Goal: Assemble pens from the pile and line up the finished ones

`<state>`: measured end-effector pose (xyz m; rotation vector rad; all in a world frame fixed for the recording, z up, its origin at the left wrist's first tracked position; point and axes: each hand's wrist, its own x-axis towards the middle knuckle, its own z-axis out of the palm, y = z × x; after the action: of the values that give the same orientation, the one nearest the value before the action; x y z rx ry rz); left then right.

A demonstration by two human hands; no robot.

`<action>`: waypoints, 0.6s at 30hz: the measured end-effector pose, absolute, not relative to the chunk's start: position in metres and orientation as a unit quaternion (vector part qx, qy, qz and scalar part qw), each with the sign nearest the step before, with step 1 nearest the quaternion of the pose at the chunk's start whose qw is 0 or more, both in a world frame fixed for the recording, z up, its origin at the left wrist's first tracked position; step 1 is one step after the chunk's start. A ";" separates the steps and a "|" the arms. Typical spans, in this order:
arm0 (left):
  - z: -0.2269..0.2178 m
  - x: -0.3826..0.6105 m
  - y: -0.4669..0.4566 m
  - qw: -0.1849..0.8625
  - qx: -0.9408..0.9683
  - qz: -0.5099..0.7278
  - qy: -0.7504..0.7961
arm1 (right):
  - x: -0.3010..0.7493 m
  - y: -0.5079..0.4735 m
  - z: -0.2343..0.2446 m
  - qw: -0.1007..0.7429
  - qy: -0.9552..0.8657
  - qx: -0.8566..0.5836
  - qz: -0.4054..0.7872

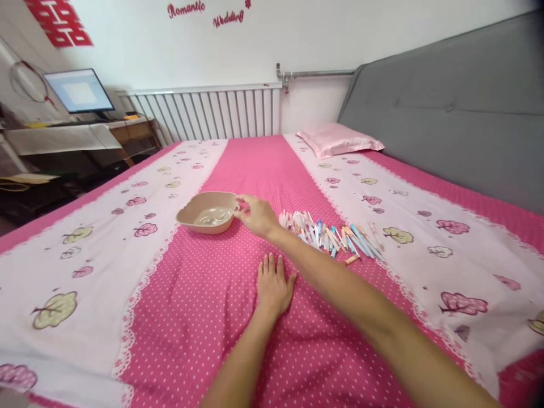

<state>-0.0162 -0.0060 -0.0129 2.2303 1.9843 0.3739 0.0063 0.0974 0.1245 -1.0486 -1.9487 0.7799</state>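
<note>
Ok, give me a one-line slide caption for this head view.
Right hand at the rim of a beige basin, left hand flat on a pink bedspread, pens heaped nearby.

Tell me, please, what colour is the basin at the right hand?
The basin is beige, a light brown; the head view shows it.

1. The right forearm (340, 277) and left forearm (244, 357) are cut off by the bottom edge.
2. Part of the pile of pens (329, 235) is hidden behind the right forearm; the pens overlap too much to count, and their markings are too small to read.
3. The right hand (255, 214) covers the right end of the basin (206, 229).
4. The pale shapes (213, 216) inside are too blurred to identify.
5. The writing on the monitor (79, 90) is illegible.
6. The bench (63, 139) leaves at the left edge, darkness obscuring what lies beneath.
7. The red sign (59, 22) is cropped above, the headboard (450, 107) at the right.
</note>
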 end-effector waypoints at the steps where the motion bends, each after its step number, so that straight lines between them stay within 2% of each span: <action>1: -0.015 -0.017 -0.007 0.056 0.743 0.142 0.652 | 0.010 0.089 0.113 0.383 -0.774 -0.415 0.285; 7: -0.025 -0.017 -0.007 0.003 0.739 0.207 0.641 | 0.084 0.048 0.034 0.353 -0.766 -0.500 0.195; 13: -0.025 -0.014 -0.007 -0.015 0.733 0.225 0.641 | 0.212 0.043 0.008 0.337 -0.681 -0.640 0.114; 14: -0.025 -0.013 -0.007 -0.016 0.732 0.227 0.642 | 0.235 0.044 0.005 0.311 -0.648 -0.688 0.100; 16: -0.024 -0.012 -0.008 -0.019 0.729 0.230 0.644 | 0.275 0.047 -0.003 0.272 -0.589 -0.753 0.111; 18: -0.024 -0.012 -0.007 -0.022 0.728 0.232 0.645 | 0.307 0.053 -0.011 0.264 -0.587 -0.756 0.122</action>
<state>-0.0117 -0.0072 -0.0240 2.3190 2.0564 0.7388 0.3073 0.0529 -0.0113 -2.0429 -1.5871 0.3285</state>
